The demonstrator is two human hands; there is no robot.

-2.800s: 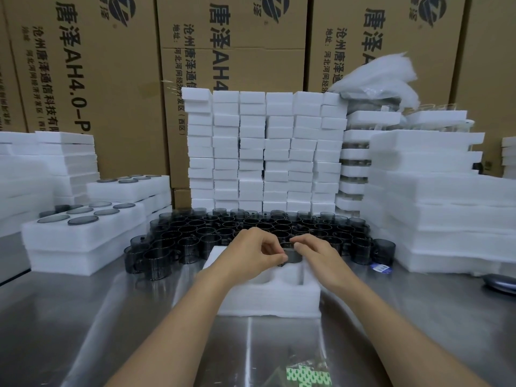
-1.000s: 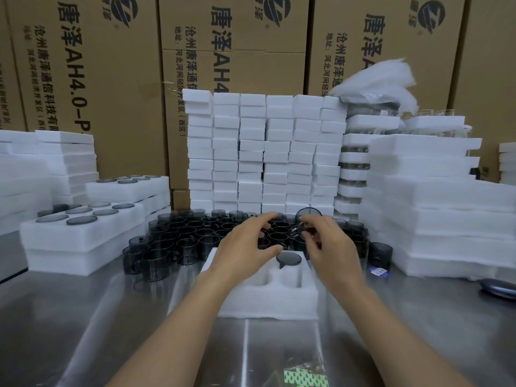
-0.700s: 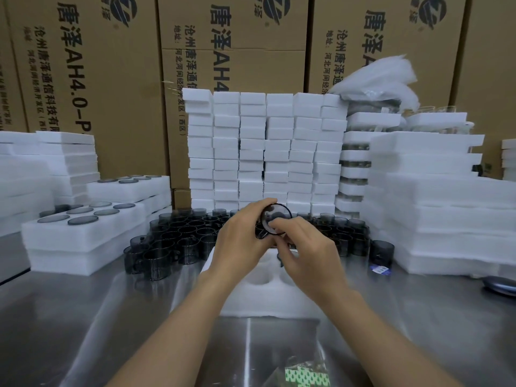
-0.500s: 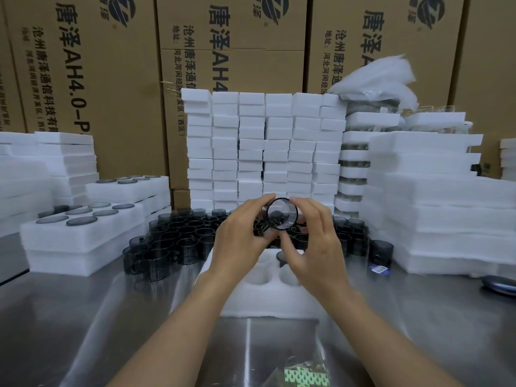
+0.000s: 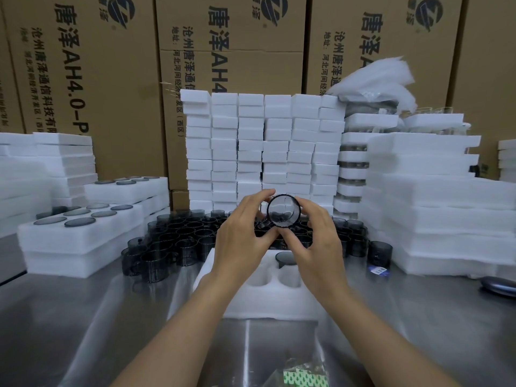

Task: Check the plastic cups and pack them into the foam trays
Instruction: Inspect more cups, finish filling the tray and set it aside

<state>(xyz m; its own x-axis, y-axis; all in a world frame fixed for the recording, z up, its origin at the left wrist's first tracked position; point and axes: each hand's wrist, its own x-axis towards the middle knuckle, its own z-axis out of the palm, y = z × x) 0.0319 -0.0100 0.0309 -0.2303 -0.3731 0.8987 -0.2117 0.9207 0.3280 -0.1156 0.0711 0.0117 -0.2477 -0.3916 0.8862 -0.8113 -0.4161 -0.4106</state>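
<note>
Checking: the step in hand, as I judge it; a dark see-through cup is held up on its side, its round end facing the camera, above the pile of loose cups
Left hand: fingers curled round the cup's left side
Right hand: pinches the cup's right side and underside
Tray: the foam tray lies on the steel table just below the hands; one packed cup sits in a far pocket, and two near pockets are empty (the hands hide the rest)
Next move: if the cup passes, it should be turned to match the seated one and pressed level into an empty pocket
Change: a second ago both hands were low over the pile, picking this cup; now it is raised between them for a look
</note>
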